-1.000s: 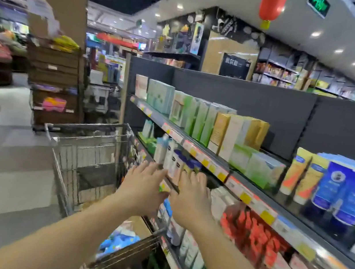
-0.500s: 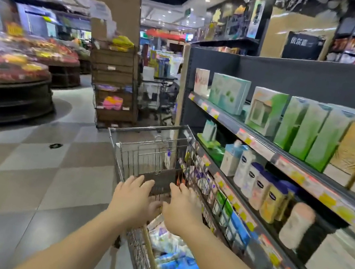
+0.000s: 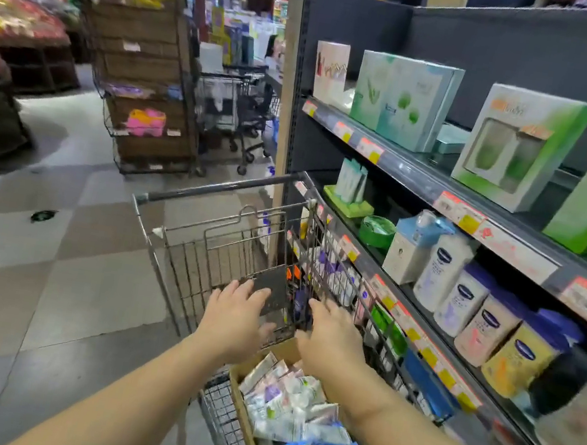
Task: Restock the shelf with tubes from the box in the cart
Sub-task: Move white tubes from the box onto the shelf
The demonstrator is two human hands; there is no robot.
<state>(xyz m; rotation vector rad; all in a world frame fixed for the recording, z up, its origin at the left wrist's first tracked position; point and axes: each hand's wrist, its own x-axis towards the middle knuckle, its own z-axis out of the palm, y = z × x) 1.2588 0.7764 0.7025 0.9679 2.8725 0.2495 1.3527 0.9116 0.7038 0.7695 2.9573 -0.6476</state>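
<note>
Head view: cart hugs shelf; bottles seemingly blurred.

1. Both bare forearms reach from 6 o'clock up toward 12 o'clock.
2. Left hand: palm down, fingers straight and slightly spread, thumb out toward 3 o'clock, holding nothing.
3. Right hand: beside it at 3 o'clock, palm down, fingers straight, holding nothing.

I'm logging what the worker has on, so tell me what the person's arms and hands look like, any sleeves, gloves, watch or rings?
Both forearms are bare as far as the frame shows. The left hand and right hand are ungloved, with no watch, bracelet or ring visible.
</note>
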